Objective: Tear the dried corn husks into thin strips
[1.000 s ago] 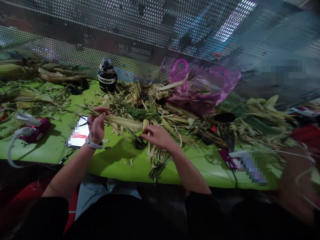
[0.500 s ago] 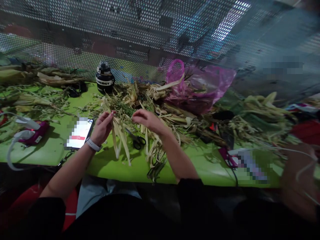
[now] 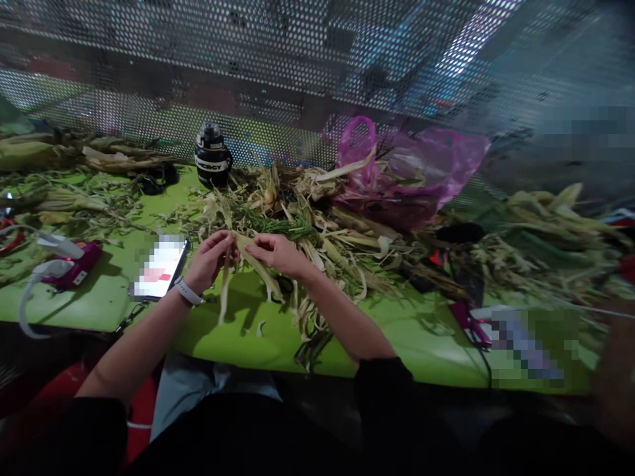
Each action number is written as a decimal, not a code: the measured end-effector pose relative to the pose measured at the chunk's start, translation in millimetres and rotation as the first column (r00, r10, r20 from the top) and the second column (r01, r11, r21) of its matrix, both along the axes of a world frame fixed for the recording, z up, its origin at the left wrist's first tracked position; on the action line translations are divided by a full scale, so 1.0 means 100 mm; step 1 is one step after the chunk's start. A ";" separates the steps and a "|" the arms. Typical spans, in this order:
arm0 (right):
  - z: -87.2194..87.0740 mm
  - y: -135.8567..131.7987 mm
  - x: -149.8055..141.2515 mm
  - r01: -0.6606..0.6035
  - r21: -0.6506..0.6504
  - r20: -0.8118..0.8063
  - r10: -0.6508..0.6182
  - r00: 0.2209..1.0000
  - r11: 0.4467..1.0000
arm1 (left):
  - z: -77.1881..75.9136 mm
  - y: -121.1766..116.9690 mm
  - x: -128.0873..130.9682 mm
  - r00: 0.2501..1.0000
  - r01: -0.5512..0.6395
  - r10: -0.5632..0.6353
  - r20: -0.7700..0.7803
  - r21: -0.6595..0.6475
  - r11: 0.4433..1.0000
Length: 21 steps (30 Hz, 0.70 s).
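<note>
My left hand (image 3: 212, 258), with a white wristband, and my right hand (image 3: 276, 254) are close together above the green table (image 3: 99, 297). Both pinch the top of a bundle of pale dried leaf strips (image 3: 248, 264), which hang down and splay towards the table. A heap of dried husks and green stalks (image 3: 297, 225) lies just behind my hands. Black scissors lie under my right wrist, mostly hidden.
A phone (image 3: 161, 268) lies left of my left hand. A magenta device with a white cable (image 3: 69, 264) sits further left. A black bottle (image 3: 212, 155) and a pink plastic bag (image 3: 397, 172) stand by the perforated metal wall. More husks lie right.
The leaf bundle, held level between my hands at first, now hangs downward. My right hand has moved left to meet my left hand at its top.
</note>
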State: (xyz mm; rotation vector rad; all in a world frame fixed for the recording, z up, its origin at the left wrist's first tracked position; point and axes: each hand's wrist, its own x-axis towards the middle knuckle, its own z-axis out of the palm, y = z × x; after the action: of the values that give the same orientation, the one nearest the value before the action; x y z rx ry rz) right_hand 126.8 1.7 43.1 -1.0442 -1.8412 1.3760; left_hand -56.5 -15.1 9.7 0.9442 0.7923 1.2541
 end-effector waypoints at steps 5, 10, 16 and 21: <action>0.02 0.02 0.03 -0.010 -0.024 -0.030 0.010 1.000 1.000 | -0.12 0.05 -0.01 0.963 -0.171 0.207 -0.171 0.204 0.964; 0.13 0.01 0.14 0.012 0.092 0.079 -0.019 0.997 0.996 | -0.08 0.04 -0.09 0.547 -0.215 0.748 -0.376 0.800 0.560; 0.29 0.00 0.35 -0.295 -0.055 0.183 0.300 0.936 0.954 | 0.04 0.01 -0.09 0.488 0.540 0.424 -0.763 0.645 0.540; 0.22 0.07 0.40 -0.244 -0.227 0.021 0.256 0.967 0.943 | 0.01 -0.10 -0.01 0.627 0.608 -0.168 -0.761 0.343 0.716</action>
State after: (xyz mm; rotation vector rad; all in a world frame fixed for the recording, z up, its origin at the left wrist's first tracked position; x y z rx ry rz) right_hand 166.3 8.8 64.9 -0.9857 -1.9421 1.7544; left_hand -57.9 -24.9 10.5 2.0683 0.6787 0.6883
